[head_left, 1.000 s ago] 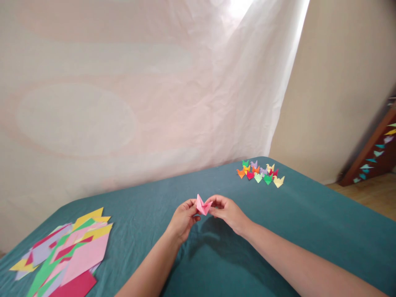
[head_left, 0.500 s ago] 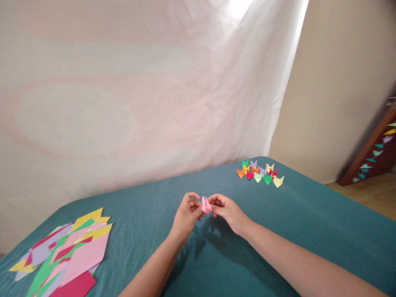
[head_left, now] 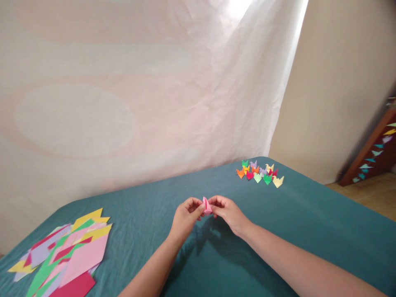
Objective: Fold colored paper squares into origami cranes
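In the lower centre, the left hand (head_left: 185, 214) and right hand (head_left: 229, 212) are showing bare (the forearms (head_left: 287, 262) too), narrowing at the wrists (head_left: 175, 238).

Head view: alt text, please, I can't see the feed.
The left hand and right hand pinch a small folded pink paper between them over a dark green tabletop. A pile of coloured paper lies at left; small folded paper birds in several colours cluster toward the far right.

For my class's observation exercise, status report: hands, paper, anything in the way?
Left hand and right hand: both pinching. Pink folded paper: held between them, over the table. Nothing seen blocking the hands; paper sheets left, paper birds far right.
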`<state>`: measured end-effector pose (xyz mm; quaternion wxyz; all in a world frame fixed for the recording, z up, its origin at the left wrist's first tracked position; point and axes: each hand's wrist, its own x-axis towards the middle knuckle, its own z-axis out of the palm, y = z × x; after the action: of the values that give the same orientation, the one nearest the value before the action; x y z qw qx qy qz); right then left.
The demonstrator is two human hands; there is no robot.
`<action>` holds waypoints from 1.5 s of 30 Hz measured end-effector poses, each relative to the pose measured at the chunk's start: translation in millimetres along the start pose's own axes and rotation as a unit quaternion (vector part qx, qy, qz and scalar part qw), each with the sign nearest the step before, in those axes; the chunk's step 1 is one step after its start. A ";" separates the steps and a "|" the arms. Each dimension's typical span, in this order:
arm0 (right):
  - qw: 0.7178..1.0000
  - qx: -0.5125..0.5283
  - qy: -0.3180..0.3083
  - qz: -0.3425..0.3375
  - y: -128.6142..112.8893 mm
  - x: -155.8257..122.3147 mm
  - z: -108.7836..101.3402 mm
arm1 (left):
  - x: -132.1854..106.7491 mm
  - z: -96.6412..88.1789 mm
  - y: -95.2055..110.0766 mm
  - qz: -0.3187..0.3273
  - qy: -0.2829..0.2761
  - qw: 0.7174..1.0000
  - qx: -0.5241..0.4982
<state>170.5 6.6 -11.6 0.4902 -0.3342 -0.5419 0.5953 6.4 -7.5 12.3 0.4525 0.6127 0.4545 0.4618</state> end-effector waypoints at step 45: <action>0.989 -0.136 0.022 -0.058 -3.0 -1.8 0.6 | 2.0 0.8 -7.0 0.014 0.034 0.998 0.049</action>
<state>171.2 4.6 -8.8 0.4859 -0.3781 -0.6255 0.4793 6.5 -4.4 5.6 0.3998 0.6240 0.4830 0.4663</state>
